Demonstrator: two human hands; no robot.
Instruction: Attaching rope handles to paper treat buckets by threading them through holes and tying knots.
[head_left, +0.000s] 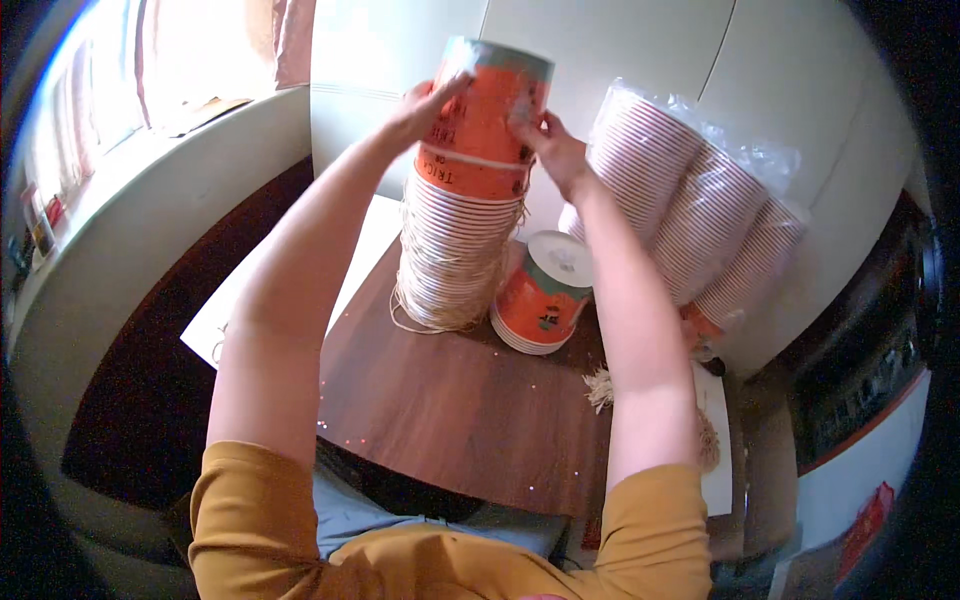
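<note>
Both my arms reach forward to a tall stack of nested paper buckets (455,240) on the brown table. Cord handles hang in loops along its sides. At the top, an orange paper bucket (482,115) with a green band sits over the stack, its lower rim around the orange bucket beneath. My left hand (432,108) grips its left side and my right hand (552,148) its right side, fingers closed against the wall. Right of the tall stack, a short stack of the same buckets (540,305) stands upside down, a white base on top.
Plastic-wrapped stacks of buckets (690,200) lean against the pale wall at the right. Bundles of cord (600,388) lie under and beside my right forearm. A white board (235,310) is at the table's left. Small pale specks dot the brown tabletop (440,410). A curtained window is at the upper left.
</note>
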